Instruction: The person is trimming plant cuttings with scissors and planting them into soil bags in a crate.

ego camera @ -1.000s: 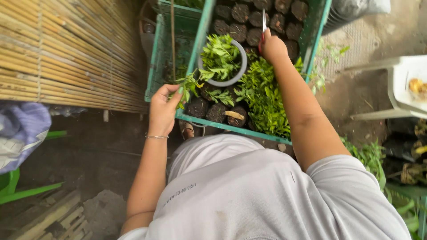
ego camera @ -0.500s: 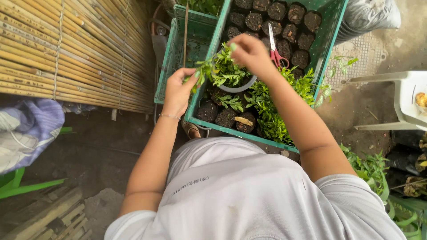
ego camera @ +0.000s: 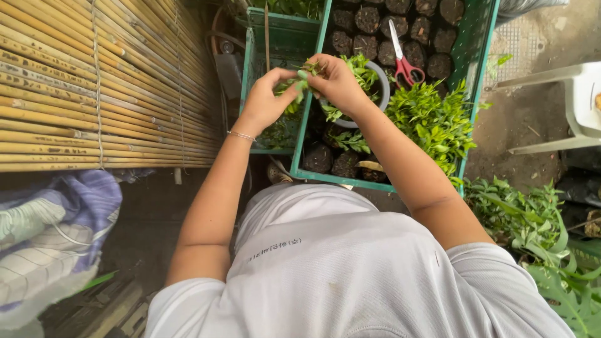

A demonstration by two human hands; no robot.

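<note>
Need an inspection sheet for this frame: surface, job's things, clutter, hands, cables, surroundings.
Surface: bare dirt ground; work happens over a green crate.
Job's things: leafy cutting held between both hands; grey bowl of cuttings and dark soil-filled pots in the crate.
Clutter: red-handled scissors lying on the pots; second green crate alongside.
Grippers: left hand and right hand both pinch the cutting.
Cables: nothing seen.
Surroundings: bamboo screen, striped cloth, white plastic chair, leafy plants.
</note>
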